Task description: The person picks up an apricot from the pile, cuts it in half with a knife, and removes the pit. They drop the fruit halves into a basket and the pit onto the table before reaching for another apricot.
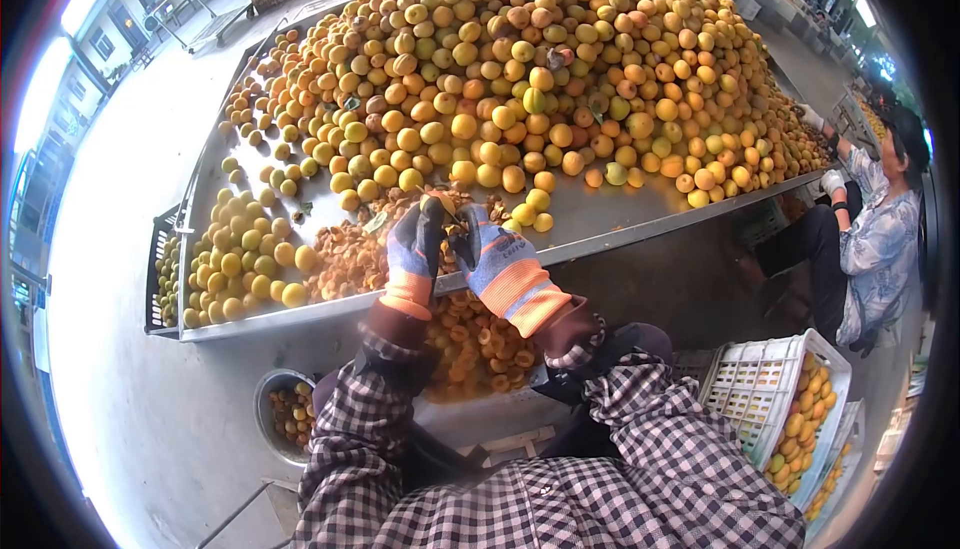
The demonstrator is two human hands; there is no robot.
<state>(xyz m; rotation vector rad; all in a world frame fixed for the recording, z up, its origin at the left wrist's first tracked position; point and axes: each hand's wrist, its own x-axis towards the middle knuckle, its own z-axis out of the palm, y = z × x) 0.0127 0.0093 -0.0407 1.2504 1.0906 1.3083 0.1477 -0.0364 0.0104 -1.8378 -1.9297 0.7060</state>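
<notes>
Both my hands wear blue-grey gloves with orange cuffs and black fingers. They meet over the front edge of a metal table (590, 221). My left hand (418, 241) is closed, fingertips pinched together. Close beside it, my right hand (492, 251) is also closed, its fingers bent towards the left. Whatever lies between the fingertips is too hidden to make out. Brown-orange pieces (345, 261) lie heaped on the table around my left hand. Below my wrists, halved apricots (485, 349) fill a container. Whole apricots (560, 79) form a large pile behind my hands.
More apricots (240, 259) sit at the table's left corner, by a black crate (160, 294). On the floor stands a round bucket (262, 411) holding fruit. White crates (745, 389) of apricots are at right. A co-worker (880, 229) in white gloves sits beyond the table's right end.
</notes>
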